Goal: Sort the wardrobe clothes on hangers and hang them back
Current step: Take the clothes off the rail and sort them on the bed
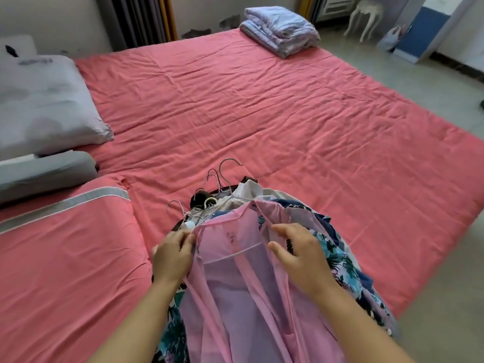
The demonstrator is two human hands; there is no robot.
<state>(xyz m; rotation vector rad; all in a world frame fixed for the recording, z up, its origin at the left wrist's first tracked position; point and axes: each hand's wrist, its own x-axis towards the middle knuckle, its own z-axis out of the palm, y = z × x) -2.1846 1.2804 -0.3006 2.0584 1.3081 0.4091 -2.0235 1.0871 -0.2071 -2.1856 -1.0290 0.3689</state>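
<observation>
Clothes (262, 297) on several wire hangers (227, 176): left hand (174, 254) pinches one pink garment (235, 284); right hand (301, 255) fingers spread.

Head view looks down, close over the bed (262, 100).

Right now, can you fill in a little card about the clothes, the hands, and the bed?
top garment: pink shirt on a pile of clothes
hangers: metal hooks stick out at the pile's far end
left hand: pinches the shirt's shoulder
right hand: fingers relaxed, resting on the shirt
bed: pink sheet
also on bed: folded blanket, grey pillow
</observation>
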